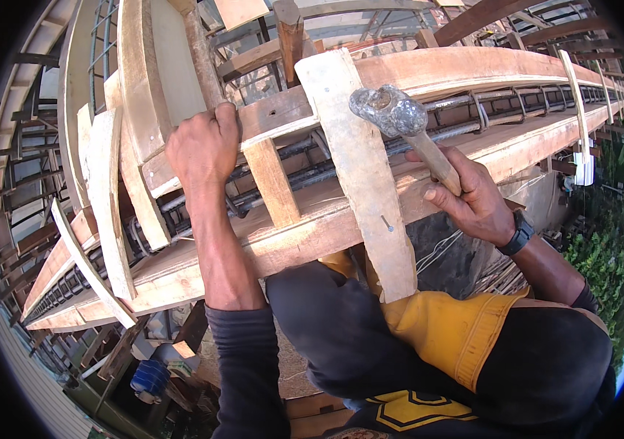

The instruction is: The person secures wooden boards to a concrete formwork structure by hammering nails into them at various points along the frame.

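Note:
My right hand (474,199) is wrapped around the wooden handle of a hammer (392,113). The worn grey head is raised over a pale wooden cleat (362,172) laid across a long timber beam form. Low on this cleat, a nail (387,224) sticks out, apart from the hammer. Gripping the form's far side board (277,113), my left hand (206,150) is closed, its fingertips partly hidden behind the wood. Between my hands, a short wooden spacer (272,183) bridges the two side boards.
Steel reinforcing bars (524,110) run inside the form. More cleats (111,197) cross it at left and right. My bent knee (326,322) is close below the near side board (305,245). A blue container (149,379) sits far below, with green foliage (604,263) at right.

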`<state>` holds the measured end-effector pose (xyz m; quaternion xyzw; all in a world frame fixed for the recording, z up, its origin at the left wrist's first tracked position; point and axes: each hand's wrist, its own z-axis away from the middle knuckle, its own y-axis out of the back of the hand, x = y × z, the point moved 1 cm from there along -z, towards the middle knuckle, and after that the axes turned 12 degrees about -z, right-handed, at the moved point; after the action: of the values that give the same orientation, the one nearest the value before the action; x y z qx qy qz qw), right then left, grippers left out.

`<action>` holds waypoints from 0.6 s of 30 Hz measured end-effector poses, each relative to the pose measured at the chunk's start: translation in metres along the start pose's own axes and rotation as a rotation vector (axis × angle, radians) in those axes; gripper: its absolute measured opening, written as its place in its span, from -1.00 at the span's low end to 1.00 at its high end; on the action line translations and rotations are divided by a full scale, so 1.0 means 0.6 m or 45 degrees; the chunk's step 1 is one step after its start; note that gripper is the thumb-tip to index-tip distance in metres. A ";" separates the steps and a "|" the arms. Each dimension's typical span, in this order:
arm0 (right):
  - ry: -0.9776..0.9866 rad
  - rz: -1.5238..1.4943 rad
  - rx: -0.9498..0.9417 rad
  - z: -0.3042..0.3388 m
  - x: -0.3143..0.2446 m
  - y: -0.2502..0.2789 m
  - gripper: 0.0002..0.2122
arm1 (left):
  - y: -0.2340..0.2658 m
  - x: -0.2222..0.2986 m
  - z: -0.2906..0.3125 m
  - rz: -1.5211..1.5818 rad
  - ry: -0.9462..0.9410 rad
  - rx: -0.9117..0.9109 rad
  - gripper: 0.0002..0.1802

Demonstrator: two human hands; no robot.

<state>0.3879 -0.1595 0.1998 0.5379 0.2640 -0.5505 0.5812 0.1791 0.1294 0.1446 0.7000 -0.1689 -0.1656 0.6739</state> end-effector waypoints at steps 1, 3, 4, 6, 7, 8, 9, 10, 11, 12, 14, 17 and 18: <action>0.005 0.004 -0.020 -0.002 0.002 -0.002 -0.57 | 0.002 -0.002 0.000 -0.001 -0.001 -0.022 -0.43; 0.009 0.013 -0.068 -0.006 0.011 -0.008 -0.57 | 0.006 -0.005 -0.001 -0.002 0.002 -0.074 -0.42; 0.036 0.010 -0.039 -0.005 0.015 -0.010 -0.58 | 0.008 -0.004 -0.002 -0.007 -0.002 -0.096 -0.41; 0.086 -0.002 0.015 0.004 0.020 -0.018 -0.60 | 0.013 -0.001 -0.006 -0.022 -0.010 -0.144 -0.40; 0.050 -0.067 0.036 0.005 0.018 -0.021 -0.60 | 0.014 -0.002 -0.008 -0.021 0.000 -0.192 -0.39; 0.013 -0.130 0.058 0.006 0.014 -0.023 -0.61 | 0.015 -0.002 -0.009 -0.018 0.010 -0.241 -0.37; -0.028 -0.193 0.082 0.008 0.012 -0.026 -0.62 | 0.014 -0.004 -0.009 -0.014 0.016 -0.292 -0.36; -0.030 -0.191 0.069 0.007 0.011 -0.026 -0.62 | 0.013 -0.005 -0.008 -0.017 0.009 -0.249 -0.36; -0.032 -0.187 0.057 0.006 0.011 -0.025 -0.62 | 0.013 -0.007 -0.008 -0.019 0.001 -0.206 -0.36; -0.038 -0.180 0.044 0.006 0.013 -0.024 -0.63 | 0.010 -0.008 -0.005 -0.016 -0.006 -0.166 -0.36; -0.016 -0.117 0.040 0.005 0.017 -0.024 -0.62 | 0.006 -0.011 -0.005 -0.006 -0.022 -0.185 -0.35; -0.041 -0.134 0.045 0.003 0.012 -0.026 -0.62 | 0.008 -0.014 -0.008 -0.013 -0.012 -0.186 -0.34; -0.071 -0.161 0.048 0.005 0.012 -0.028 -0.62 | 0.007 -0.015 -0.008 -0.022 -0.007 -0.199 -0.34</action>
<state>0.3731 -0.1615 0.1887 0.5154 0.2708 -0.6058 0.5422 0.1733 0.1374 0.1490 0.6463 -0.1513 -0.1859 0.7245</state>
